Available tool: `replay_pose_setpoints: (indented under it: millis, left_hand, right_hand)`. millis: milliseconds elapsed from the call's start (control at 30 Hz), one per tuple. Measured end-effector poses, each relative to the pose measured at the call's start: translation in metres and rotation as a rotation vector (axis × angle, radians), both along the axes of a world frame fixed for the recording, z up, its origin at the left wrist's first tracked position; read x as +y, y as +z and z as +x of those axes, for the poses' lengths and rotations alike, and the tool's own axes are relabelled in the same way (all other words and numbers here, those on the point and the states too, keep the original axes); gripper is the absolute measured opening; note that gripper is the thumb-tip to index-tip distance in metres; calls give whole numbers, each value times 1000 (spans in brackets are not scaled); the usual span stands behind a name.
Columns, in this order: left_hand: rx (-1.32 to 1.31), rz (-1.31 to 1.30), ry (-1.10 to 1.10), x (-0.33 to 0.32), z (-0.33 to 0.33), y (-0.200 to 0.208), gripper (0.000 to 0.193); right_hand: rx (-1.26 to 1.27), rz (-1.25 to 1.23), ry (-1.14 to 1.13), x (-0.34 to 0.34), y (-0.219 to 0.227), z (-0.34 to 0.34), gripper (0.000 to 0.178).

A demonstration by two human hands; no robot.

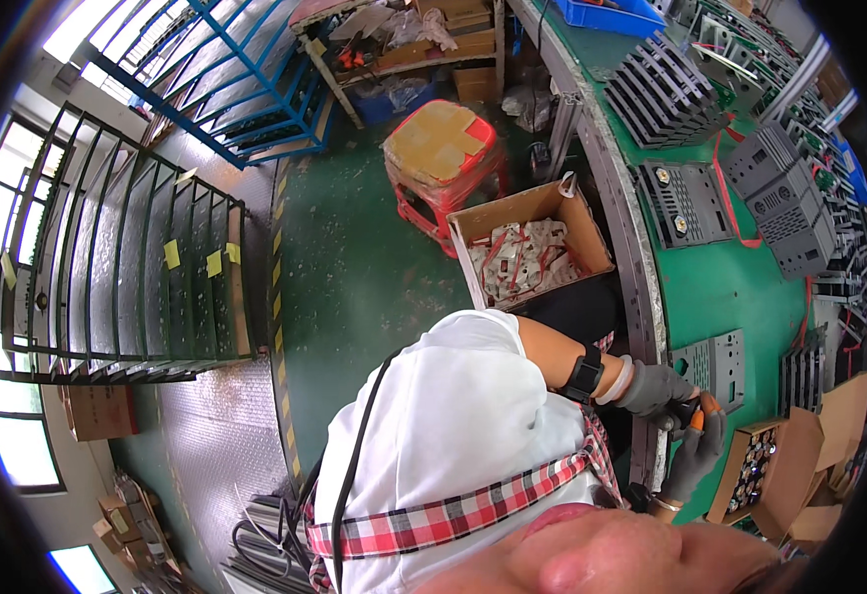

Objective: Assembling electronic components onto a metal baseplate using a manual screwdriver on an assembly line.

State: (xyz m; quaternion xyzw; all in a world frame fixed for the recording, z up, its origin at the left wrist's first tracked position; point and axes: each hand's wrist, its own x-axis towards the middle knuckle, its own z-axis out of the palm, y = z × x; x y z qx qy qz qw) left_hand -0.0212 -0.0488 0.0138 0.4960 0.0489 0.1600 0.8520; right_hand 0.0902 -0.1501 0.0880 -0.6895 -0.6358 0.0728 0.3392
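Observation:
Both my hands wear grey gloves and meet over the near edge of the green bench (750, 307). My left hand (654, 388), with a black band on its wrist, is closed round a small black piece (688, 408). My right hand (699, 453) pinches at the same piece from the other side. A bright orange patch shows between the fingers; its kind is too small to tell. Just beyond the hands a grey slotted metal panel (722, 358) lies flat on the bench. Beside my right hand stands an open carton of small round metallic parts (753, 465).
Farther along the bench are a grey panel with two round fittings (686, 203), stacked grey housings (785, 198), finned dark parts (661, 89) and a red cable (725, 188). A cardboard box (473, 262) and red stool (443, 148) stand beside the bench, near wire racks (126, 247).

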Motion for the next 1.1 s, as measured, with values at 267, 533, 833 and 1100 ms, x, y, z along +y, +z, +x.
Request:
replay_pose_setpoints:
  millis: [267,533,833,1100]
  left_hand:
    - [96,-678,-73,-3,6,-1,31]
    - [204,116,145,7,1,-40,26]
    - [238,717,158,18,-4,-84,21]
    - [311,796,304,13,-15,-115,35]
  right_hand:
    - [168,-59,-44,-7,-20,4,34]
    - [333,-95,-159,20,-33,41,36]
    - [614,-265,-172,27,-80,36,37]
    - [609,-344,-248,18,-63,24,42]
